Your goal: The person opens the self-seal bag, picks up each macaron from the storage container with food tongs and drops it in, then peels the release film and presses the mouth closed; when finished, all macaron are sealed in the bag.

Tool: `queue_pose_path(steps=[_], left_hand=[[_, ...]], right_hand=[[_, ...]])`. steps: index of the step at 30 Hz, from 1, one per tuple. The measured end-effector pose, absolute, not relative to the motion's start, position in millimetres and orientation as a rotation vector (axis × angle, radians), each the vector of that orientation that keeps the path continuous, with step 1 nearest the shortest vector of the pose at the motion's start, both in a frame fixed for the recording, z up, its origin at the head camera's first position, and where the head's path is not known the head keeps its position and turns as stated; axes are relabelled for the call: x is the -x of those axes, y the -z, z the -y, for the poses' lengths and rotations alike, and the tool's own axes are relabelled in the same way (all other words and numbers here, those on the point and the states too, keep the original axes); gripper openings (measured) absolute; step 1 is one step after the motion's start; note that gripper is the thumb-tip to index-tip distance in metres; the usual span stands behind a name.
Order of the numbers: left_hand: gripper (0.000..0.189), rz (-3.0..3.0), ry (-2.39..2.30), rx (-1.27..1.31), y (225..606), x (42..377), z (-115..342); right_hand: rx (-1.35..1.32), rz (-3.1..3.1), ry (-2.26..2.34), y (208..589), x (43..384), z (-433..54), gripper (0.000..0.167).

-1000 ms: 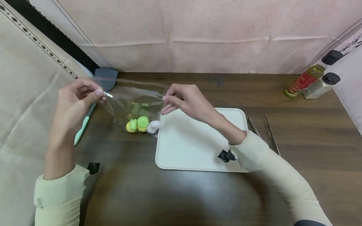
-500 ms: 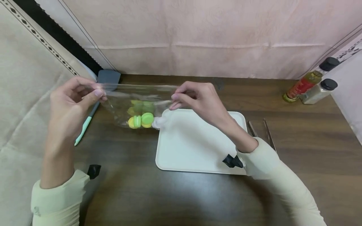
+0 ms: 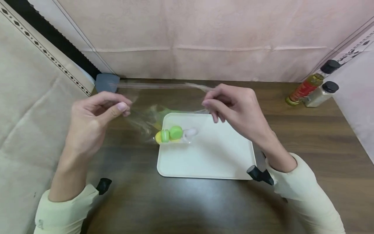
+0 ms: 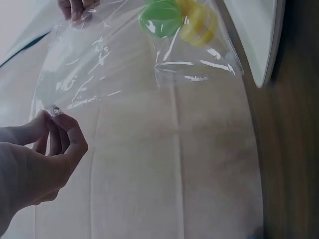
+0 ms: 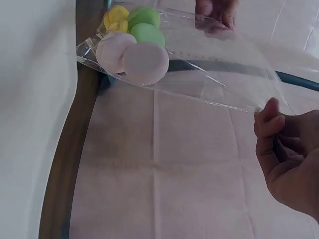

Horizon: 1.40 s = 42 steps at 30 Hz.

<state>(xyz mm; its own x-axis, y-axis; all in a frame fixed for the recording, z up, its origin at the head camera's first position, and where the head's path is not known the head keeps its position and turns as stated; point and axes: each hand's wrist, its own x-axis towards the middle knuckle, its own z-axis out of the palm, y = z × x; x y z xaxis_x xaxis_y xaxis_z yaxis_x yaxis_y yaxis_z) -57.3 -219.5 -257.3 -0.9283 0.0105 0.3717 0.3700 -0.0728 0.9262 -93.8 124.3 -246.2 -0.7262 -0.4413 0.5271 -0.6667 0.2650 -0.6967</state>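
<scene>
Clear bag of macarons held stretched beside tray, edges pinched by left hand, right hand; level grip seemingly needed next.

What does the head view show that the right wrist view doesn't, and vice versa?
Head view only: the yellowish bottle with red label and black cap, and the clear jar with black lid.
Right wrist view only: no clear extra object, just distinct outlines of the two pale, round pieces, blurred in the head view.
Both: the clear plastic bag, its green round pieces and yellow round pieces, the white rectangular tray, and the left hand and right hand pinching the bag.
</scene>
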Motion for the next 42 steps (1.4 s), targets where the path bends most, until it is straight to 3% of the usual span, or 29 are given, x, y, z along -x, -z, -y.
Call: queue_pose_path(steps=[9,16,25,31,35,40,42], left_hand=[[0.011,2.346,1.802,0.413,264,41,188],[0.008,2.290,1.920,0.452,272,35,166],[0.007,2.297,2.014,0.486,280,45,147],[0.006,2.334,2.000,0.450,283,44,145],[0.006,2.306,2.026,0.484,279,36,148],[0.010,2.265,2.069,0.548,271,20,156],[0.011,2.263,2.077,0.564,266,15,159]], right_hand=[[-0.951,2.378,-1.325,251,66,-167,0.018],[-0.922,2.357,-1.264,256,52,-190,0.026],[-0.847,2.349,-1.326,260,49,-205,0.003],[-0.832,2.331,-1.313,264,48,-208,0.016],[-0.843,2.334,-1.311,262,42,-209,0.017],[-0.919,2.295,-1.394,259,28,-209,0.001],[-0.982,2.266,-1.459,258,24,-211,0.010]])
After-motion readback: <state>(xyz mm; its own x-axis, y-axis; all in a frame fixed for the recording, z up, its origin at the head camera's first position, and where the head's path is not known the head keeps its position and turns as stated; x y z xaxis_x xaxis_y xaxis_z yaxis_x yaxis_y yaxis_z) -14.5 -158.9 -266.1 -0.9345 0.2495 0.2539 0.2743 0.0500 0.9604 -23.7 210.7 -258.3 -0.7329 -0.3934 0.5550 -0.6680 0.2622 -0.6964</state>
